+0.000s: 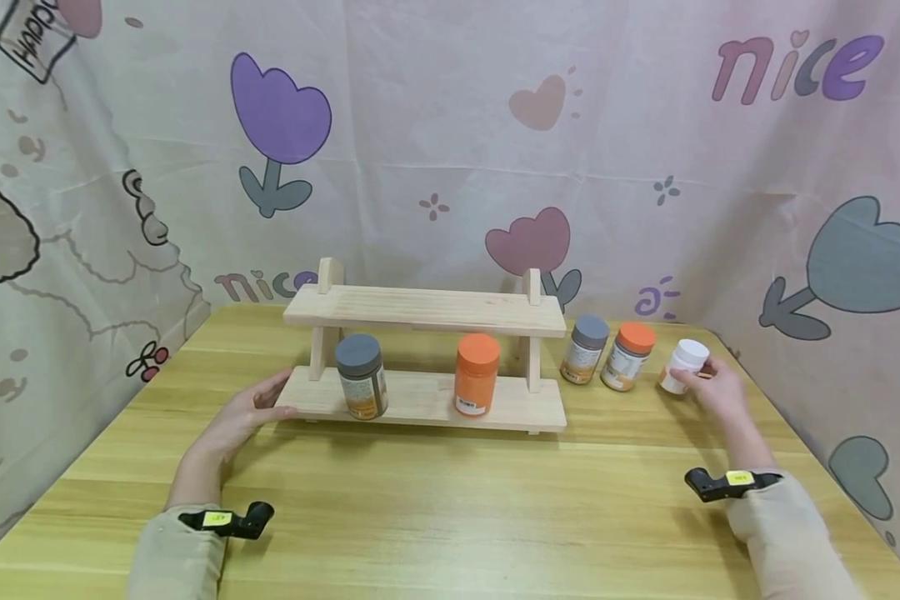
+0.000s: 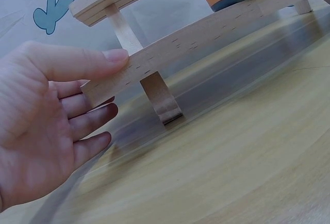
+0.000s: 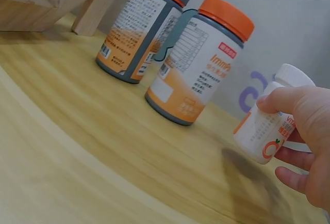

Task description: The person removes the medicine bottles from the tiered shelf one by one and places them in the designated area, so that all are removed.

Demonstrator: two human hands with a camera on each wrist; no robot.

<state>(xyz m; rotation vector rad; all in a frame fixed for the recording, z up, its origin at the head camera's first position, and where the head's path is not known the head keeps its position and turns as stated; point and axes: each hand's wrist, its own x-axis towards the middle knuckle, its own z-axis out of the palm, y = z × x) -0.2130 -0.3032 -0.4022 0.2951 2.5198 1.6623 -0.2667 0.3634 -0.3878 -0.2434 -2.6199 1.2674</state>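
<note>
Behind everything, a pale printed cloth (image 1: pixel 435 150). Spread below, a wood-grain table (image 1: pixel 450 508). Toward the back of the table, a 2-tier wooden shelf (image 1: pixel 420 308).

At the shelf's left end, the left hand (image 1: pixel 243 417), gripping the lower board lightly, thumb on the front edge, remaining fingers loose. Best to hold just firmly enough to steady the frame without tipping it.

Over at the table's right side, the right hand (image 1: pixel 720 392), pinching a white bottle (image 1: pixel 681 367) between thumb and fingers.

Next in size, 4 jars. On the lower board, a grey-lidded jar (image 1: pixel 362 379) and an orange jar (image 1: pixel 477 379), well apart. On the table, right of the shelf, a 2nd grey-lidded jar (image 1: pixel 584 350) just beside an orange-lidded jar (image 1: pixel 627 358).

Smallest, the white bottle, near the orange-lidded jar but apart from it, cap up. Cannot tell whether touching the table or slightly raised. Judging by the pinch, step in hand: picking up the bottle. To do it well, grip the body below the cap, lift straight before moving sideways, and squeeze only enough to prevent slipping.
</note>
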